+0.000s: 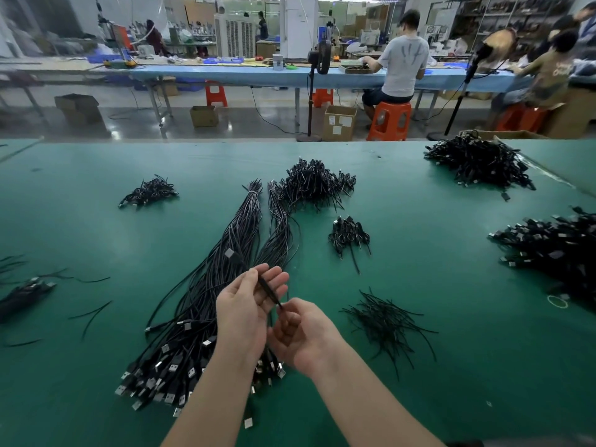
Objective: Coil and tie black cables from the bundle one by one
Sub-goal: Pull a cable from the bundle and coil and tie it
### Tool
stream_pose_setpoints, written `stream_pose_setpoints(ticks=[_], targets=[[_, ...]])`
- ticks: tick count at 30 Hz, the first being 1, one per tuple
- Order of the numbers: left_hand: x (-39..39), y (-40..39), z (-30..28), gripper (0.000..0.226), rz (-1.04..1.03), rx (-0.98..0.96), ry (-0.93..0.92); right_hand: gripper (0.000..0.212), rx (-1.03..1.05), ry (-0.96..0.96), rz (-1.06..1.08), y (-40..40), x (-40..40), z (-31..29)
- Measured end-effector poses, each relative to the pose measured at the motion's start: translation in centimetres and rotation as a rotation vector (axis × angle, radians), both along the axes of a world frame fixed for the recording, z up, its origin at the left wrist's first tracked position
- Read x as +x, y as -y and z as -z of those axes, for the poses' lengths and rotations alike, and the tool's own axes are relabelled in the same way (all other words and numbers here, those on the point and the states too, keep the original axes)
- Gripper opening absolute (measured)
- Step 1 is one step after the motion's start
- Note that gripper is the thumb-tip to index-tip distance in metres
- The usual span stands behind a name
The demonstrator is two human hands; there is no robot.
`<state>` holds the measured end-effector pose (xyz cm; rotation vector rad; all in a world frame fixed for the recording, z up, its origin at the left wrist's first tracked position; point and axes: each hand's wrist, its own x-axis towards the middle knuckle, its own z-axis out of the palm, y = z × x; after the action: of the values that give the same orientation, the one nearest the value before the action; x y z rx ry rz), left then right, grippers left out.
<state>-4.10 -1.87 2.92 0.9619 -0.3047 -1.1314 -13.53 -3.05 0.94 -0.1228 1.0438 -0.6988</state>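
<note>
A long bundle of black cables (232, 250) with metal USB plugs at the near end lies on the green table (96, 227). Above it my left hand (248, 304) holds one black cable (263, 283) across its palm, thumb over it; the cable's plug end (229, 253) sticks out past the hand. My right hand (300, 333) pinches the same cable just below, fingers curled round it. A loose pile of black ties (387, 321) lies to the right of my hands.
Heaps of coiled, tied cables sit at the centre back (314, 183), the left (148, 192), the far right (480, 162) and the right edge (554, 250); a small heap (348, 235) lies nearer. People work at a blue bench behind.
</note>
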Motion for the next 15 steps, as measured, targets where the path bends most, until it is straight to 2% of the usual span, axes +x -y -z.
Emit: stream_pose_setpoints(ticks=[4, 9, 12, 15], targets=[[0.9, -0.7, -0.1, 0.031, 0.156, -0.047, 0.095, 0.030, 0.011, 0.043, -0.084, -0.1, 0.5, 0.8], [1.3, -1.6, -0.4, 0.032, 0.291, -0.110, 0.202, 0.031, -0.041, -0.014, -0.190, 0.3, 0.6, 0.5], [0.9, -2.1, -0.7, 0.031, 0.356, -0.142, 0.276, 0.033, -0.123, 0.001, -0.221, 1.0, 0.2, 0.2], [0.5, -2.8, -1.0, 0.025, 0.410, -0.167, 0.301, 0.040, -0.304, 0.066, -0.287, 1.8, -1.1, -0.6]])
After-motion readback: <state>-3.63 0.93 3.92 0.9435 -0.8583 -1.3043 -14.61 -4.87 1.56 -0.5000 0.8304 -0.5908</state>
